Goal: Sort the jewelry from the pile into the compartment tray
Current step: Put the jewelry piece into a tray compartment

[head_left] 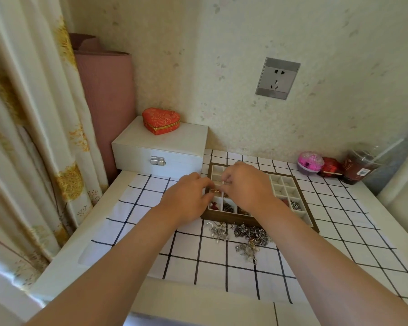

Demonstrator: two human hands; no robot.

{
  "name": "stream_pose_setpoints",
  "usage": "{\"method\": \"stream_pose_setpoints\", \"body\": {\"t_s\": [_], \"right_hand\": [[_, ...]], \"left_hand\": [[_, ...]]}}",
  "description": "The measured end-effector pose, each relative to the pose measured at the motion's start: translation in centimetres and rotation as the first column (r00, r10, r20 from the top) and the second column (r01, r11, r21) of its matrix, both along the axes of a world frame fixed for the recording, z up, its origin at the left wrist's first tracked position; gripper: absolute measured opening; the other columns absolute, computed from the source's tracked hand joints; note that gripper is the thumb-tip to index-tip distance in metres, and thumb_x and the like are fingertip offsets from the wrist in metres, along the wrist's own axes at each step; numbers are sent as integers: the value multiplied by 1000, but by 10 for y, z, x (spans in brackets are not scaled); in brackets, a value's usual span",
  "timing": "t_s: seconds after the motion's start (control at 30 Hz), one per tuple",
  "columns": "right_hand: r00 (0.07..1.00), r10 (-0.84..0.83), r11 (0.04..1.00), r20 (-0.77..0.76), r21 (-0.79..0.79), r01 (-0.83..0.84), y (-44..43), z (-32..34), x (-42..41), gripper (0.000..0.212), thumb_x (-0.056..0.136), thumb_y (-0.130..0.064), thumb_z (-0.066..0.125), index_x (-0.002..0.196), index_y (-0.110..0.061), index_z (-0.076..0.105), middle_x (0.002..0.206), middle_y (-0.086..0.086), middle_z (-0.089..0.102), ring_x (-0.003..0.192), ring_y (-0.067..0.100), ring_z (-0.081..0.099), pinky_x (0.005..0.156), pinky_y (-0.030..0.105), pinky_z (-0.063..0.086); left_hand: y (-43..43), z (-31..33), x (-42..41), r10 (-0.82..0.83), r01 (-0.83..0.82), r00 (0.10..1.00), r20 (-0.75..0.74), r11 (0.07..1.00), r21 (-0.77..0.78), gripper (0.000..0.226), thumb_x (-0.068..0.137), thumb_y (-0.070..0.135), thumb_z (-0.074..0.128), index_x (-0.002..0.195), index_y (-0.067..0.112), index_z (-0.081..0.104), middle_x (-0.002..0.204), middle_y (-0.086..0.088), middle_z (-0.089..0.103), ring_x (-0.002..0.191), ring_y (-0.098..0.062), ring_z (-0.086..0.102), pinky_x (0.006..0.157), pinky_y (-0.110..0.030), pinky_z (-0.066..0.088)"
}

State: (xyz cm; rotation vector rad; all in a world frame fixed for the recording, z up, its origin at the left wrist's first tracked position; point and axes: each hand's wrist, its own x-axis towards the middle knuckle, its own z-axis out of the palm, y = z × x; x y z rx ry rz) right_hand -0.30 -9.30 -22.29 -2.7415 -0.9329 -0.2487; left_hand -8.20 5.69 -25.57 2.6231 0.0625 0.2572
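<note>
Mid-sort: pinching gold piece [214,191] between left hand [186,200] and right hand [247,188], above tray [304,228]; pile [247,234] near right wrist. Next, probably: releasing into cell beneath fingertips.

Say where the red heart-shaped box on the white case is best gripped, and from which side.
Probably from above, fingers and thumb across the heart-shaped box at its widest part, on the lower wall under the gold seam. It lies flat on the white case with open space overhead, and gripping below the seam should keep the lid from lifting.
</note>
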Motion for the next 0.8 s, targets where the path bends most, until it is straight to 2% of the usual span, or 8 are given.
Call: {"method": "stream_pose_setpoints", "body": {"t_s": [0.1, 0.17, 0.27, 0.33, 0.43, 0.6, 0.8], "right_hand": [[1000, -25, 999, -6, -20, 25, 2, -2, -1, 20, 92, -31, 67, 76, -24, 76, 84, -4, 69, 71, 13, 65, 62, 29, 54], [1000, -1, 1000, -28, -25, 0, 3, -5, -3, 22, 93, -25, 64, 74, -23, 75, 80, -3, 68, 68, 13, 64, 60, 28, 53], [997, 30, 999, -67, -11, -31, 3, -8, -3, 24, 93, -21, 60, 75, -25, 75, 78, -7, 63, 68, 12, 60, 60, 28, 49], [993, 52, 998, -107, 40, -48, 0, -4, -1, 22, 93, -19, 58, 85, -28, 77, 87, -12, 60, 76, 9, 58, 66, 28, 48], [990, 79, 993, -115, 101, -68, -8, 1, 3, 24, 93, -18, 57, 100, -32, 76, 104, -10, 59, 91, 10, 58, 77, 31, 50], [973, 137, 989, -185, -32, -145, -13, -5, 1, 28, 92, -14, 59, 104, -34, 75, 110, -8, 54, 92, 13, 58, 75, 29, 48], [980, 174, 983, -102, 69, -167, -17, 5, -7, 20, 93, -21, 59, 100, -34, 73, 110, -9, 56, 91, 13, 59, 77, 33, 52]], "left_hand": [[-1, 0, 2, 18, -17, 1000, 8, 997, -69, 25, 99, 36, 52, 121, 33, 63, 123, 4, 53, 111, -13, 50, 87, -29, 45], [-1, -1, 2, 24, -23, 1000, 6, 995, -98, 21, 98, 35, 55, 116, 34, 65, 121, 5, 53, 108, -11, 51, 83, -26, 43], [0, -1, 1, 25, -24, 999, 23, 998, -67, 21, 98, 34, 55, 115, 33, 67, 120, 4, 54, 110, -14, 52, 87, -32, 48], [0, -1, 0, 20, -19, 999, 41, 999, -28, 23, 99, 34, 53, 118, 33, 66, 120, 5, 54, 111, -14, 51, 88, -36, 50], [-1, -2, 0, 10, -10, 998, 55, 1000, -10, 24, 98, 37, 53, 120, 35, 62, 118, 6, 53, 108, -13, 52, 83, -33, 50], [0, -1, 0, -13, 11, 999, 37, 999, 50, 27, 97, 41, 55, 122, 35, 63, 117, 7, 50, 109, -12, 49, 82, -29, 46], [-3, 6, -10, -21, 18, 999, 42, 996, 82, 38, 97, 45, 54, 133, 34, 53, 124, 6, 51, 113, -13, 50, 84, -28, 46]]}}
